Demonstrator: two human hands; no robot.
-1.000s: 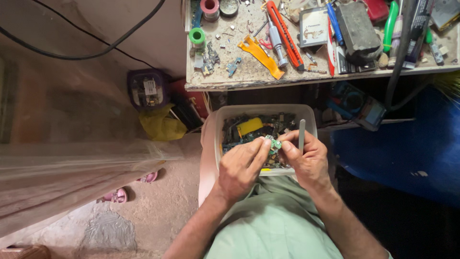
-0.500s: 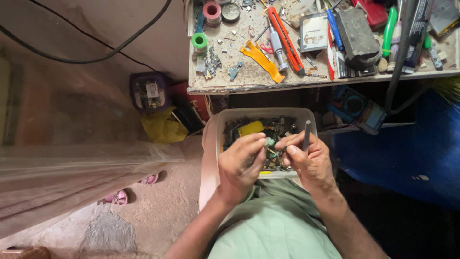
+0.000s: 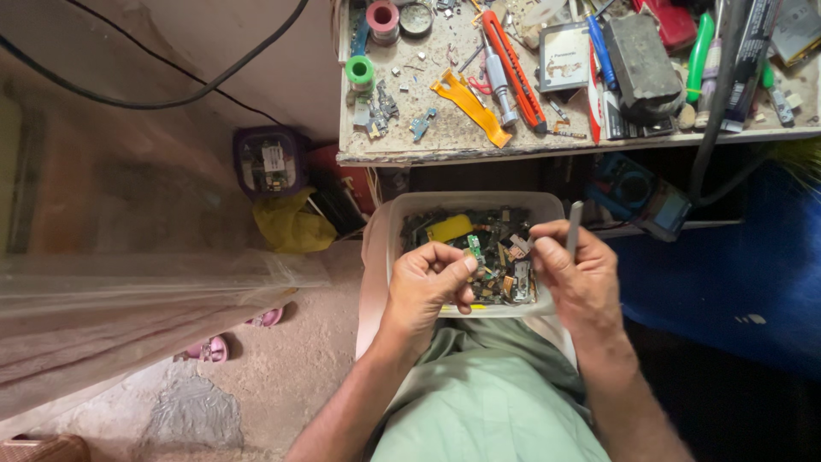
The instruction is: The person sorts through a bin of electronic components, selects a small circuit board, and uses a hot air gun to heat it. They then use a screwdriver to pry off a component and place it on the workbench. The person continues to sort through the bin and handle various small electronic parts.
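Note:
A clear plastic tub (image 3: 395, 224) full of small circuit boards and electronic scraps rests on my lap. My left hand (image 3: 428, 287) pinches a small green circuit board (image 3: 473, 248) between thumb and fingers over the tub. My right hand (image 3: 577, 278) grips a thin grey metal tool (image 3: 573, 227), like tweezers, pointing up at the tub's right rim. A yellow part (image 3: 451, 228) lies among the scraps at the back of the tub.
A dusty workbench (image 3: 445, 145) above carries an orange utility knife (image 3: 513, 68), a yellow flex strip (image 3: 469, 104), tape rolls, pens and a black block. A purple device (image 3: 269, 162) and yellow bag (image 3: 291, 224) sit on the floor at left. Plastic sheeting (image 3: 128, 299) covers the left side.
My two hands, close together over the tub a second ago, have drawn apart. The left keeps the green board; the right has shifted rightwards with the grey tool.

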